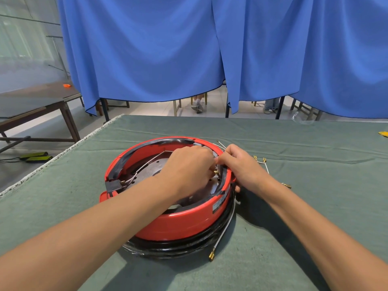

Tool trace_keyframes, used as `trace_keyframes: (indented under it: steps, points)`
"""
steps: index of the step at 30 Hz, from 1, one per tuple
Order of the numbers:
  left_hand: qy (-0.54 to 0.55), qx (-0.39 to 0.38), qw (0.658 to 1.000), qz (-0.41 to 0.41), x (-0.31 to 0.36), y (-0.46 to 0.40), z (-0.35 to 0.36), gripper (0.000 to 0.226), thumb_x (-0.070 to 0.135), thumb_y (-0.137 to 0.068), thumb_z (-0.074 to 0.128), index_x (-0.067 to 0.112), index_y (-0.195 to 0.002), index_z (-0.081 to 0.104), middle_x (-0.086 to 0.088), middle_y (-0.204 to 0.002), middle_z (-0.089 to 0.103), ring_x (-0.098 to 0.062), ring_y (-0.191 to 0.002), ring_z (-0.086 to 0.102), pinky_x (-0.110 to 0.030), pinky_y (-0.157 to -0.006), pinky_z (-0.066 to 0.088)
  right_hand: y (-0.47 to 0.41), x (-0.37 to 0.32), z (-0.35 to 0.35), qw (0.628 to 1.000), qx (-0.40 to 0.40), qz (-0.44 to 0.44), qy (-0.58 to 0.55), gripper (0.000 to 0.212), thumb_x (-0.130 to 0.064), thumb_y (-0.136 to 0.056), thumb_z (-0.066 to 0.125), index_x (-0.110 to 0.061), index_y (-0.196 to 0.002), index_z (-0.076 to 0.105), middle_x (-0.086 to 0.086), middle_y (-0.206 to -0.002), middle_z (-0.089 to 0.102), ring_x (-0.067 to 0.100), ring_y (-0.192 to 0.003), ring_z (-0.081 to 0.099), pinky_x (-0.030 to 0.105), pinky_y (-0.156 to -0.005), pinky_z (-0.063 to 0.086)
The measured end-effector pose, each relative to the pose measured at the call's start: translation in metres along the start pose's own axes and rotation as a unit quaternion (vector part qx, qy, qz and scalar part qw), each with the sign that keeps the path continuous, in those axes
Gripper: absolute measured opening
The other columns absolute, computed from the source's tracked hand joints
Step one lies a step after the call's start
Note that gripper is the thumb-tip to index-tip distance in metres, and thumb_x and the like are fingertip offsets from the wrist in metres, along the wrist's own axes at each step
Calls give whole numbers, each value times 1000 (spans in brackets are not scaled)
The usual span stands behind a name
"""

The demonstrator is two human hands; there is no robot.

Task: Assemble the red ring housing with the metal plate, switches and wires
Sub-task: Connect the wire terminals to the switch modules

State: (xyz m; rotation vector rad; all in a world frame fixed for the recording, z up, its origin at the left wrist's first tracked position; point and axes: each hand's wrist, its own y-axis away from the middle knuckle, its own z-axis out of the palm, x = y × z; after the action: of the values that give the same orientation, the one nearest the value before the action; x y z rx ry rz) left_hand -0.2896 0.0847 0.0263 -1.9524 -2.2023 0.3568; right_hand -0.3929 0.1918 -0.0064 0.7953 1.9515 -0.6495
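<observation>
The red ring housing [184,221] lies on the green table cloth, on top of a black coiled rim. Inside it sits the round metal plate [147,171], with a white wire [144,164] running across it to a black switch block [113,184] at the left rim. My left hand [189,166] reaches into the housing at its right inner wall, fingers pinched around a brass wire terminal [215,172]. My right hand [237,164] grips the right rim of the housing from outside. What lies under my left palm is hidden.
Loose white wires with brass terminals lie right of the housing [261,160] and at its front [212,256]. A yellow object [384,133] sits at the far right edge. The table's left edge [63,154] runs diagonally. Blue curtains hang behind; another table stands at far left.
</observation>
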Motion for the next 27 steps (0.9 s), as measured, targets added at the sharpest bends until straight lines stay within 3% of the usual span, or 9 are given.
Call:
trace_keyframes:
  steps: [3,7,9,12,16,19,22,27]
  points:
    - [42,-10,999,-22,-2,1,-2,15,29,-89,57,25,-92,71,3,-101,65,-23,-94,60,-34,-70,46,-1,1,0,1000,-2,-2,-12,22,-33,-83,58,-16,-80,43,5,-65,52,14,-46,48,22,-34,35]
    - [92,14,994,-65,-2,5,-5,6,30,-85,62,31,-89,66,9,-96,64,-16,-92,59,-35,-73,48,-3,5,1,1000,3,-5,-18,23,-33,-81,59,-17,-79,43,2,-61,51,11,-42,47,21,-33,35]
    - [126,28,988,-88,-1,7,-6,5,28,-82,62,29,-85,58,10,-90,63,-16,-89,57,-34,-72,46,-4,7,0,1000,3,-9,-22,24,-33,-80,60,-18,-77,43,-2,-57,49,7,-37,45,21,-32,34]
    - [173,-16,972,-158,-1,10,-6,10,28,-80,61,19,-75,59,3,-81,65,-22,-80,59,-34,-69,47,-5,8,-1,1000,-2,-14,-19,26,-38,-77,60,-19,-75,43,-9,-47,48,3,-33,44,20,-32,34]
    - [300,-83,926,-216,-5,8,-5,21,19,-85,58,5,-74,69,-16,-70,68,-23,-49,51,-23,-48,41,-6,8,0,999,-7,-13,-28,28,-42,-72,59,-20,-75,42,-8,-49,48,4,-34,45,20,-32,34]
    - [398,-121,873,-255,-7,7,-5,21,18,-88,59,6,-74,69,-7,-59,63,-16,-38,49,-16,-38,35,-5,8,-1,1000,-8,-10,-24,27,-41,-75,59,-20,-76,42,-6,-51,49,3,-34,45,21,-33,34]
    - [454,-144,828,-296,-7,5,-6,20,18,-89,61,3,-79,69,1,-51,63,-12,-36,53,-14,-36,36,-5,8,-1,1000,-10,-12,-21,25,-37,-80,59,-19,-76,42,-5,-53,49,3,-33,44,20,-33,34]
    - [517,-198,763,-334,-8,3,-11,14,20,-90,62,9,-82,66,0,-62,70,-7,-42,60,-13,-35,39,-4,6,-1,1000,-12,-11,-25,23,-33,-83,59,-18,-79,43,-2,-56,48,3,-33,43,20,-33,33]
